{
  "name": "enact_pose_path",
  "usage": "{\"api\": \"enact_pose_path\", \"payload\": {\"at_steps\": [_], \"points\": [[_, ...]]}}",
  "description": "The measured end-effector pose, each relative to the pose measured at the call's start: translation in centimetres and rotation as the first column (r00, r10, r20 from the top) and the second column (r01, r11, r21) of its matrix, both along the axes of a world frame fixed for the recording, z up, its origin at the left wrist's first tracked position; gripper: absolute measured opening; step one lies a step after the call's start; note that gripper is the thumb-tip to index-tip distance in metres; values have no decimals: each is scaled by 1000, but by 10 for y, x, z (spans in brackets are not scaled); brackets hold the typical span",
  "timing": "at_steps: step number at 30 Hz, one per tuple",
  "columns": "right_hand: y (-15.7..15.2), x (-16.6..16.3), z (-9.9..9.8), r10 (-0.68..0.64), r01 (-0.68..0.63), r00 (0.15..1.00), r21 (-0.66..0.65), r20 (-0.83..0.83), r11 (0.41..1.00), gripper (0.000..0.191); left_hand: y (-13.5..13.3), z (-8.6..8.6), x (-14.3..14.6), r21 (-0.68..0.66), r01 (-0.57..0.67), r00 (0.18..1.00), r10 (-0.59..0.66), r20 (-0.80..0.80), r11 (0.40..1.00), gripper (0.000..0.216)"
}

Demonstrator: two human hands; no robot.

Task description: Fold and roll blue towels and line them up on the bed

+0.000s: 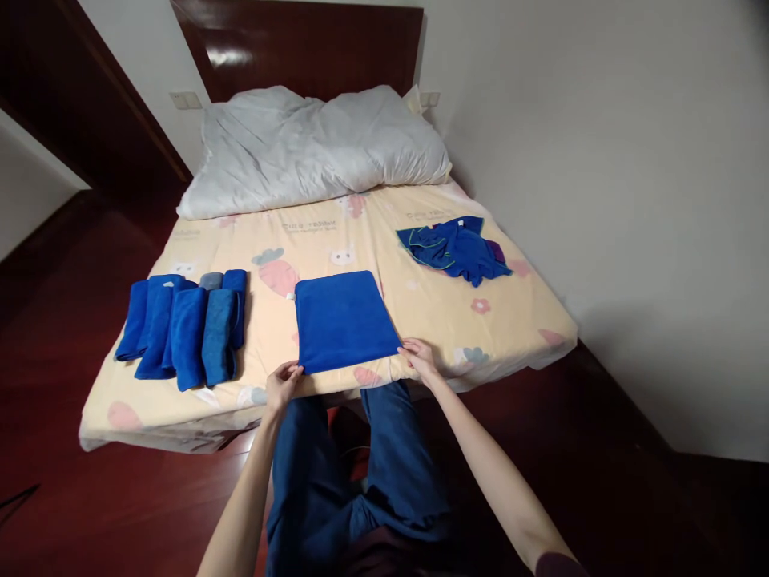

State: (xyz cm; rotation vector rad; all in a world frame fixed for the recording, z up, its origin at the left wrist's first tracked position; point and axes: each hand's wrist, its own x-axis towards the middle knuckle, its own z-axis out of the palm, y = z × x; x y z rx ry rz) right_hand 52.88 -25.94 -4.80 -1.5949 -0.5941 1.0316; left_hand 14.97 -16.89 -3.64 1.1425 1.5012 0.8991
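Observation:
A blue towel point(345, 320) lies flat in a near-square on the bed, its near edge close to the bed's front. My left hand point(282, 386) pinches its near left corner between thumb and fingers. At the near right corner, my right hand point(417, 357) grips the cloth the same way. A small white tag shows on the towel's left edge. To the left sits a group of rolled towels point(188, 336), mostly blue, with a greyer one at the back. A crumpled heap of blue cloths point(460, 250) with green edging and a purple patch lies to the right.
The bed point(336, 240) has a cream sheet printed with rabbits and carrots. A bunched white quilt point(318, 148) lies against the dark wooden headboard point(312, 44). A wall point(601, 200) runs along the right, and dark red floor point(90, 497) shows at the left.

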Motion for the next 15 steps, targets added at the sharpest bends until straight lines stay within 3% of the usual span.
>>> {"api": "enact_pose_path", "payload": {"at_steps": [6, 15], "points": [[-26, 12, -2, 152, -156, 986, -53, -73, 986, 60, -34, -6, -13, -9, -24, 998, 25, 62, 1000, 67], [-44, 22, -4, 236, -243, 969, -97, -76, 965, 52, -68, -18, -29, -31, 93, 988, -96, -123, 995, 56]]}}
